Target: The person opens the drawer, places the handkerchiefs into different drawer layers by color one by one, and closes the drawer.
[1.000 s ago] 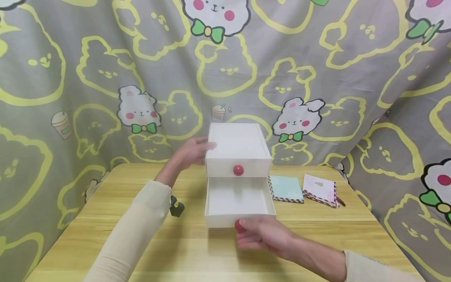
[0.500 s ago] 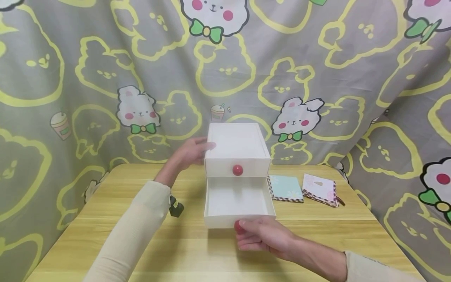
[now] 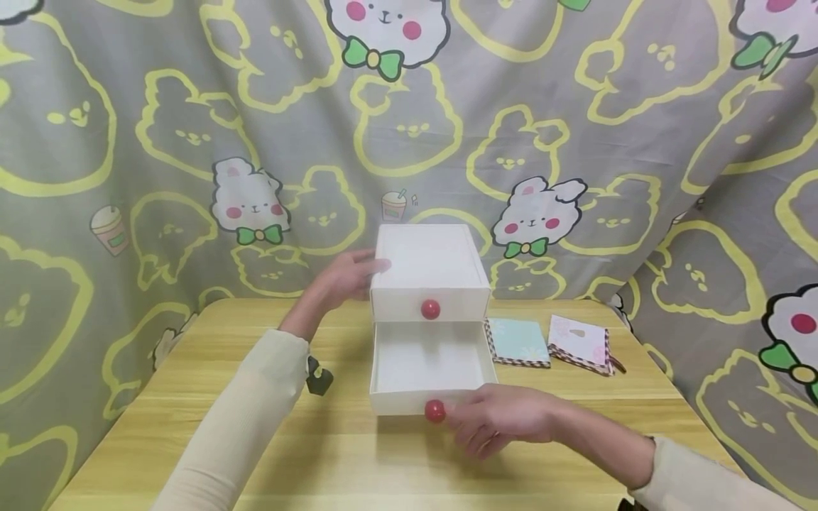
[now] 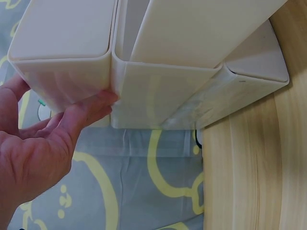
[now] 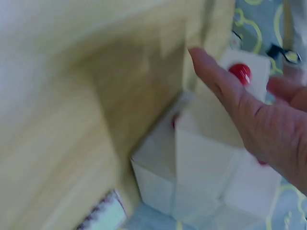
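A white drawer box [image 3: 434, 255] stands on the table, its middle drawer [image 3: 396, 404] pulled out and bare inside. The upper drawer, with its own red knob [image 3: 431, 309], is closed. At the box's left side my left hand [image 3: 348, 277] rests, one digit over the top edge. In the left wrist view, extended fingers [image 4: 96, 106] touch the side wall. Just right of the pulled-out drawer's red knob [image 3: 435, 410] is my right hand [image 3: 511, 415], its fingers loosely bent and off the knob. In the right wrist view the knob [image 5: 240, 74] shows beside that hand.
Right of the box lie a light-blue folded cloth item [image 3: 519, 342] and a pink-white one [image 3: 580, 342], both with checked edging. A grey curtain [image 3: 307, 128] with yellow cartoon outlines hangs behind the wooden table [image 3: 255, 319].
My right hand has let go of the lower red knob and moved slightly right. The middle drawer stays pulled out, and my left hand stays at the box's side.
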{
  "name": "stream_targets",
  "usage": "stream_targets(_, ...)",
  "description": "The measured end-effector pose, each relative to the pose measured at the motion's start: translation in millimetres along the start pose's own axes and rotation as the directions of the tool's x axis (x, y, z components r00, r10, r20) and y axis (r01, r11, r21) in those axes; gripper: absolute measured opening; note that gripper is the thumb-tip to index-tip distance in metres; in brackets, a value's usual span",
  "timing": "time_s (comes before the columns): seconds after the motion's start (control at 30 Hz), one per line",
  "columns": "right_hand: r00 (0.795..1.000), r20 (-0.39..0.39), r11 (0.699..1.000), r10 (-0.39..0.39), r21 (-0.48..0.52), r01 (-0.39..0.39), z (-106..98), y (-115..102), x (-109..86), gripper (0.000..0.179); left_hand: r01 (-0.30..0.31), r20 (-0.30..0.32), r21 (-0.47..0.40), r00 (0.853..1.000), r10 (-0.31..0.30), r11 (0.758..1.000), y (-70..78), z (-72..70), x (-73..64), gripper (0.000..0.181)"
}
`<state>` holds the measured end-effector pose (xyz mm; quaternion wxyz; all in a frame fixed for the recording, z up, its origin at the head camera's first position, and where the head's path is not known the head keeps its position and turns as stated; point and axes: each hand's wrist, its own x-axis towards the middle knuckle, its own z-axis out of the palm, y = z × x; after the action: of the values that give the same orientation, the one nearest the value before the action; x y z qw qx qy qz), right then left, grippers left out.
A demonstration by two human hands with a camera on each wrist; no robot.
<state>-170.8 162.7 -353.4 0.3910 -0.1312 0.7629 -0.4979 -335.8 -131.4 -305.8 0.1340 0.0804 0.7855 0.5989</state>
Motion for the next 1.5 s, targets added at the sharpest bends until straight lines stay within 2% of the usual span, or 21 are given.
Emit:
stream_targets(0.17,0.999,0.050,0.997,0.020,-0.075,-0.016,-19.0,-18.4,-12.4,0.040,0.002,-0.002,-0.003,1.000,-0.002,1.000,-1.1,-0.8,-0.3,0.076)
stream_targets(0.33,0.998,0.050,0.994,-0.047,-0.094,0.052,-40.7,-34.9,-24.2,0.043,0.002,-0.004,-0.004,1.000,-0.002,1.000,0.0,-1.5,-1.1,0.076)
stream_targets(0.53,0.992,-0.011,0.985,-0.127,-0.118,0.124,-66.5,-47.6,-33.5,0.043,0.001,-0.009,0.009,1.000,-0.001,1.000,-1.3,-2.6,-0.4,0.077)
stream_targets(0.73,0.984,-0.082,0.984,-0.156,-0.098,0.147,-90.2,-52.1,-41.0,0.046,-0.001,-0.007,0.012,1.000,0.001,1.000,-3.3,-3.0,1.6,0.078)
stream_targets(0.87,0.973,-0.150,0.983,-0.177,-0.081,0.167,-107.2,-54.8,-44.5,0.052,0.000,-0.011,0.014,1.000,0.001,1.000,-3.0,-3.0,0.5,0.078)
stream_targets(1.03,0.945,-0.240,0.974,-0.223,-0.080,0.210,-130.3,-56.1,-50.8,0.058,-0.001,-0.016,0.011,1.000,0.001,1.000,-3.0,-2.7,-0.3,0.077)
stream_targets(1.17,0.913,-0.320,0.968,-0.252,-0.094,0.234,-148.0,-53.3,-57.4,0.060,-0.002,-0.014,0.012,1.000,0.002,1.000,-3.4,-2.3,0.6,0.078)
stream_targets(1.37,0.855,-0.455,0.968,-0.247,-0.151,0.199,-172.2,-38.4,-62.0,0.072,-0.002,-0.012,0.020,1.000,0.002,1.000,-2.3,-1.1,-0.5,0.077)
stream_targets(1.5,0.828,-0.515,0.975,-0.220,-0.143,0.170,-189.3,-21.0,-62.6,0.070,-0.003,-0.013,0.021,1.000,0.004,1.000,-2.0,-0.1,-0.5,0.076)
